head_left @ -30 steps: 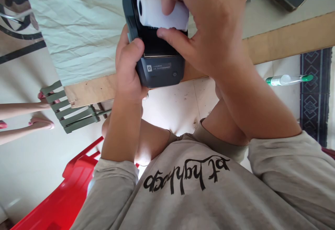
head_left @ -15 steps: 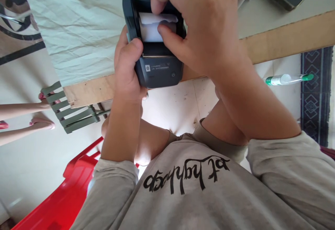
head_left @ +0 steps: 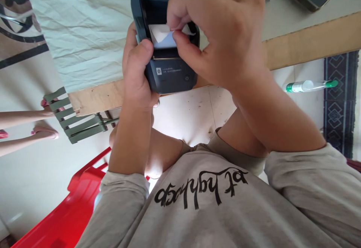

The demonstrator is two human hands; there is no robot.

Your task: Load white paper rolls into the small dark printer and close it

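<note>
2 hands (head_left: 220, 33) grip smooth printer (head_left: 169, 76), paper (head_left: 162, 37).

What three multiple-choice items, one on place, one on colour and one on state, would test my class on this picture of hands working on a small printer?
1. Where is the paper roll?
A. inside the open printer
B. on the floor
C. on the red chair

2. What colour is the printer's body?
A. white
B. dark blue-grey
C. red

3. What is the right hand doing?
A. resting flat on the cloth
B. holding the bottle
C. pinching the paper's loose end

Answers:
1 A, white paper sits in the printer's bay while the left hand grips the casing.
2 B, its front panel is dark.
3 C, thumb and forefinger meet on the paper edge.
</note>
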